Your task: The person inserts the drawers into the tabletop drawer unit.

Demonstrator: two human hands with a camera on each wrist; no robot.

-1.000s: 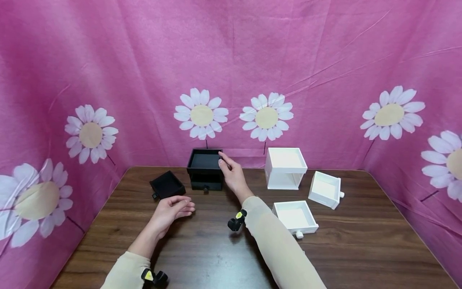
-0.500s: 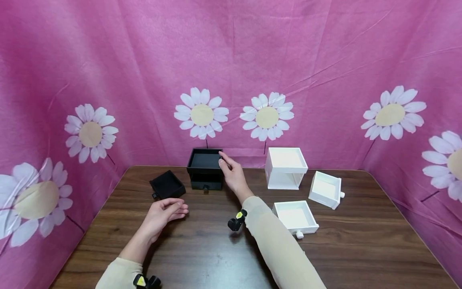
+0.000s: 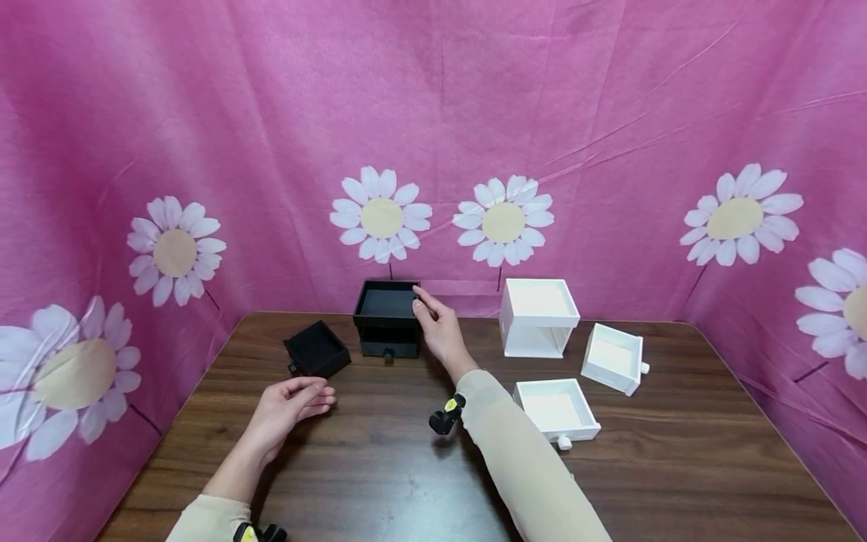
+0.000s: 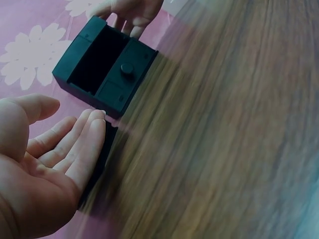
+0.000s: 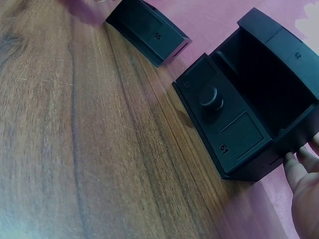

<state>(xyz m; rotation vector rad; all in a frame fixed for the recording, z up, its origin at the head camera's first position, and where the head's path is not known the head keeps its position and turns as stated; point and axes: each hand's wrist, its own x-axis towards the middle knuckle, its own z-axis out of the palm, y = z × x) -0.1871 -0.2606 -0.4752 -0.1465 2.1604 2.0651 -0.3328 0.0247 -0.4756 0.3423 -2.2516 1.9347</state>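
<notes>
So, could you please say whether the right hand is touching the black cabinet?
Touching: the right wrist view shows the fingers of the right hand against the side of the black cabinet, with no gap.

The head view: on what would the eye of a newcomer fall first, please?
Probably on the bright pink cloth behind the table, with its large white daisies. Next, the white cabinet at the table's rear, right of centre, with two white drawers lying near it. Then the black cabinet to the left, with the right grip at its right side.
</notes>
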